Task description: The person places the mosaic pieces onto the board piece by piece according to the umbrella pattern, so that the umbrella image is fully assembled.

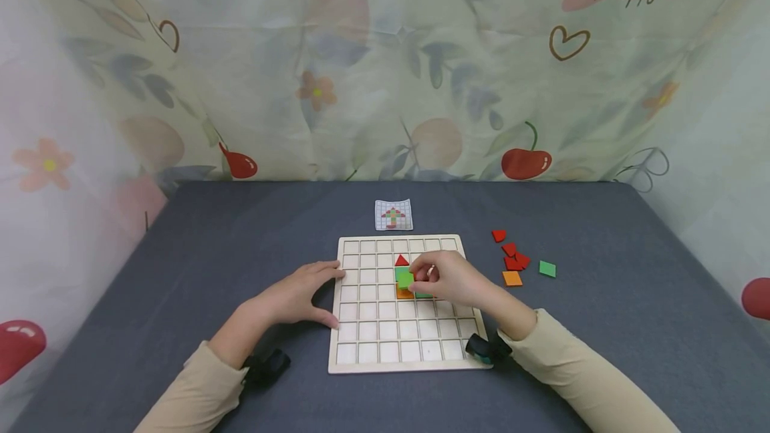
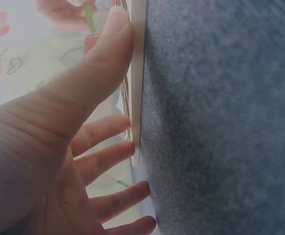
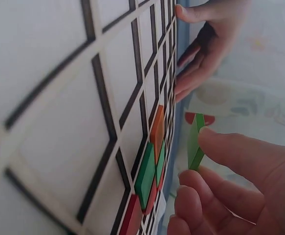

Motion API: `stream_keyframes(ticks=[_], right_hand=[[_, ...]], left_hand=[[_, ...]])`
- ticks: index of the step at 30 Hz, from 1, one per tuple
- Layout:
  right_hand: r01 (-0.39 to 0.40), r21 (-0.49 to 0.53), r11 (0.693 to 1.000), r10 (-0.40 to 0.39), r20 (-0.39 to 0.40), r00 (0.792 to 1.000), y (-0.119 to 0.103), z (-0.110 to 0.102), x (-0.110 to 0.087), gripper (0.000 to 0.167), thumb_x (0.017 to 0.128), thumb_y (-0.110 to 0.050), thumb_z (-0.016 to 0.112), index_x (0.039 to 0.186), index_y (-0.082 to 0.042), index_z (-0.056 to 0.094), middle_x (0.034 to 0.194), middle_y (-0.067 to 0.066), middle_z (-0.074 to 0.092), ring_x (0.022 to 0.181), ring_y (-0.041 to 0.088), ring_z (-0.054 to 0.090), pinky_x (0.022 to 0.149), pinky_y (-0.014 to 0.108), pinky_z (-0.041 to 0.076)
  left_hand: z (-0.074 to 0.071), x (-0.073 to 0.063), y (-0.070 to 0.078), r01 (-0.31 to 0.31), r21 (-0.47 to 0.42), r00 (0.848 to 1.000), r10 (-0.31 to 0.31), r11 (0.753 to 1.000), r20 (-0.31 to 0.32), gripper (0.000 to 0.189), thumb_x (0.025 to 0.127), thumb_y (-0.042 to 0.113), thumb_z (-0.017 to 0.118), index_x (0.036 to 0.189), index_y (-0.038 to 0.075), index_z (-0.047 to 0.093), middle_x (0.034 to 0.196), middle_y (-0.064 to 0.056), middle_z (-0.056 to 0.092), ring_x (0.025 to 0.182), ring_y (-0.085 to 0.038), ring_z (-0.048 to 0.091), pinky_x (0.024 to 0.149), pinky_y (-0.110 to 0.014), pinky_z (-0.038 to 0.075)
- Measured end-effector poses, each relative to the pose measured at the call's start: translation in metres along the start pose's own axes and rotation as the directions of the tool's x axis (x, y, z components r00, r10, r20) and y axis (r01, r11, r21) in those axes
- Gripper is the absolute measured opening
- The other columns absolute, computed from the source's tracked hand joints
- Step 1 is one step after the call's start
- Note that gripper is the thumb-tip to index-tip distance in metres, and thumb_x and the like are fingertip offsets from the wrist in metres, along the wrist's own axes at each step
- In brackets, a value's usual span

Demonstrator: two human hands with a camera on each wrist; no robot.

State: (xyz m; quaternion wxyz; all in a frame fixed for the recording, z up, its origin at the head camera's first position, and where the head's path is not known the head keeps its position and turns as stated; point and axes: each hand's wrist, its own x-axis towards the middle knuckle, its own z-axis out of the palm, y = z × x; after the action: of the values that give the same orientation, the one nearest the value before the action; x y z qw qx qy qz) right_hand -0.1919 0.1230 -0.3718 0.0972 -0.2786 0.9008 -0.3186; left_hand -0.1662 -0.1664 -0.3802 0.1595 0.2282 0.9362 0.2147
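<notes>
green tile [image 1: 406, 280], pinched in right grip [image 1: 450, 277], above board [image 1: 368, 331]

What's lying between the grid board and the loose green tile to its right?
In the head view, red pieces and one orange tile lie between the grid board and that green tile.

Soft, even light fills the head view, with a faint shadow on the desk [image 1: 240, 232] beside the left hand [image 1: 291, 296] and wide-angle stretching toward the edges. Both wrist views look hazy; the left washes out at upper left, and the right blurs the nearest part of the gridded board [image 3: 49, 161].
</notes>
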Motion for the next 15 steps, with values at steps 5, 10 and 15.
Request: stream_keyframes(ticks=[5,10,15], right_hand=[[0.004,0.012,1.000,-0.004,0.014,1.000,-0.005,0.004,0.003,0.023,0.080,-0.018,0.073,0.099,-0.005,0.068,0.078,-0.002,0.063,0.063,0.006,0.049,0.059,0.018,0.042],[0.031,-0.012,0.999,-0.031,0.023,0.999,-0.008,0.009,0.008,0.020,0.080,-0.018,0.073,0.094,-0.005,0.068,0.074,-0.002,0.063,0.058,0.005,0.046,0.057,0.017,0.039],[0.032,-0.050,0.998,-0.030,0.043,0.999,-0.012,0.013,0.012,0.020,0.079,-0.021,0.075,0.093,-0.007,0.069,0.072,-0.003,0.063,0.058,0.005,0.046,0.059,0.018,0.040]], left_hand=[[0.000,0.000,0.000,0.006,-0.002,1.000,-0.006,1.000,0.004,0.087,0.069,0.045,0.078,0.139,0.008,0.043,0.150,-0.015,0.033,0.138,-0.036,0.029,0.110,-0.052,0.029],[0.000,0.000,-0.001,0.002,0.005,1.000,-0.002,1.000,0.002,0.087,0.069,0.046,0.078,0.139,0.008,0.043,0.150,-0.015,0.033,0.138,-0.036,0.030,0.110,-0.052,0.030],[0.000,0.000,-0.001,-0.002,0.006,1.000,0.002,1.000,-0.001,0.086,0.069,0.045,0.078,0.138,0.008,0.043,0.150,-0.015,0.033,0.138,-0.036,0.030,0.110,-0.052,0.030]])
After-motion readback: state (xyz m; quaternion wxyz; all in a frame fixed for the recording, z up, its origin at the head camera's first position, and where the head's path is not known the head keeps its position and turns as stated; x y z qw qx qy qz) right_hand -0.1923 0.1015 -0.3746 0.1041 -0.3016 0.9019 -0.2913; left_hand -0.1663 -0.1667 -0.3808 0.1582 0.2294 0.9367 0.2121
